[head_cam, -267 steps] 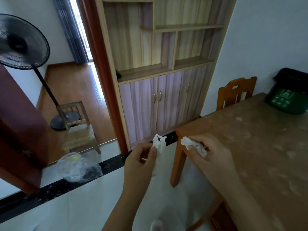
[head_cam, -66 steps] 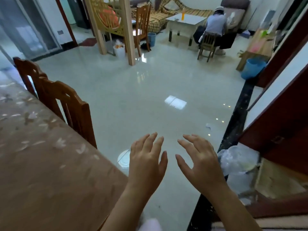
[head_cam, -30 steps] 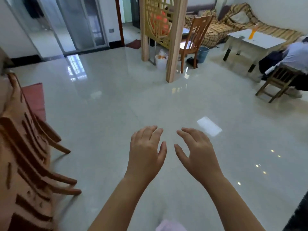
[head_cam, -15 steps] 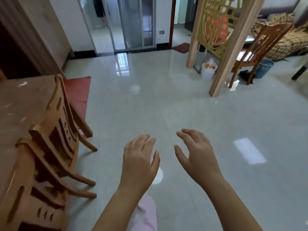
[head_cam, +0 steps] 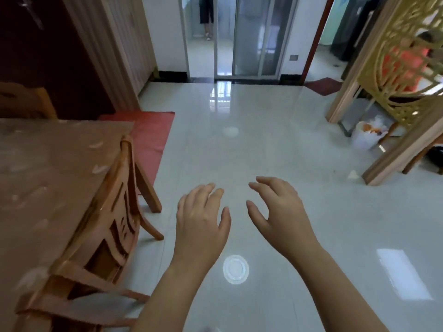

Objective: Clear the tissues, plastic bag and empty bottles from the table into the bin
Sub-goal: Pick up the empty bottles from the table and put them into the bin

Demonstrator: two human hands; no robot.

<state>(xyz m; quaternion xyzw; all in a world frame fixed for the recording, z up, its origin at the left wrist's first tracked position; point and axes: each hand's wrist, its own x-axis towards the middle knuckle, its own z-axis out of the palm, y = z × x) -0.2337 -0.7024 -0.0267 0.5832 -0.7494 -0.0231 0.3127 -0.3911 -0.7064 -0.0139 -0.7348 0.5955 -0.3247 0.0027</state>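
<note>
My left hand (head_cam: 200, 219) and my right hand (head_cam: 279, 209) hover side by side over the pale tiled floor, palms down, fingers relaxed and spread, holding nothing. The brown patterned table (head_cam: 45, 168) fills the left side, and the part of it in view bears no tissues, bag or bottles. A small white bin (head_cam: 366, 137) lined with a plastic bag and holding rubbish stands far right by the lattice screen. No tissue, plastic bag or bottle shows near my hands.
A wooden chair (head_cam: 107, 226) stands tucked against the table's right edge, close to my left arm. A red mat (head_cam: 151, 133) lies beyond it. A golden lattice screen (head_cam: 402, 75) with wooden posts stands right. A person's legs (head_cam: 206, 17) show behind the glass doors.
The view has swung round from the cabinet side to the table and glass doors. Both hands, which pinched tissues at first, now hold nothing and stay spread in front of me.
</note>
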